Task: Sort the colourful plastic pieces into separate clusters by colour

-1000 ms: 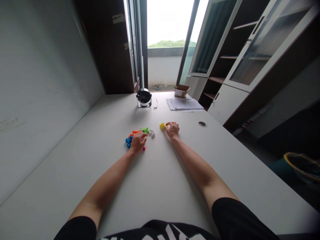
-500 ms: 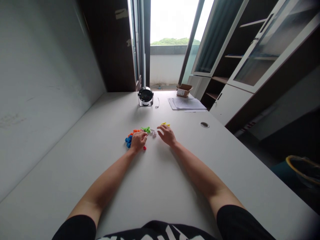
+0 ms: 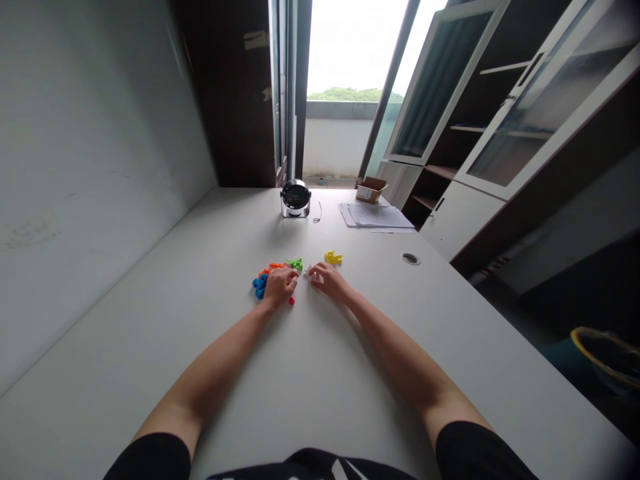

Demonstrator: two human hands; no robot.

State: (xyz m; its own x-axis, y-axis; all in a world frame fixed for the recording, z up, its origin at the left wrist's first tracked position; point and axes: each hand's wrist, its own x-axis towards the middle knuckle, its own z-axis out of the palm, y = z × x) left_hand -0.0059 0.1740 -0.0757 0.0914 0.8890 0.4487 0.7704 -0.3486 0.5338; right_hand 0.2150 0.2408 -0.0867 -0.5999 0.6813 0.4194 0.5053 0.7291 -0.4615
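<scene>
My left hand (image 3: 281, 285) rests low over the small plastic pieces, its fingers curled together; what sits in them is hidden. To its left lie blue pieces (image 3: 259, 285), with orange pieces (image 3: 271, 268) just beyond. Green pieces (image 3: 295, 263) lie past the fingertips, and a red piece (image 3: 291, 301) is by the thumb side. My right hand (image 3: 328, 279) has its fingertips closed on a small white plastic piece (image 3: 307, 271), partly covered by the fingers. Yellow pieces (image 3: 333, 257) lie just beyond the right hand, apart from it.
A round black and silver device on a stand (image 3: 295, 199) is at the far side of the white table (image 3: 310, 373), beside a short thin cord (image 3: 317, 213). Papers (image 3: 377, 215) and an open cardboard box (image 3: 371, 190) are at back right, near a cable hole (image 3: 411, 259).
My right hand has moved from the yellow pieces leftward and nearer, onto the white ones. The yellow pieces now show uncovered. My left hand stays about where it was; the view tilts slightly.
</scene>
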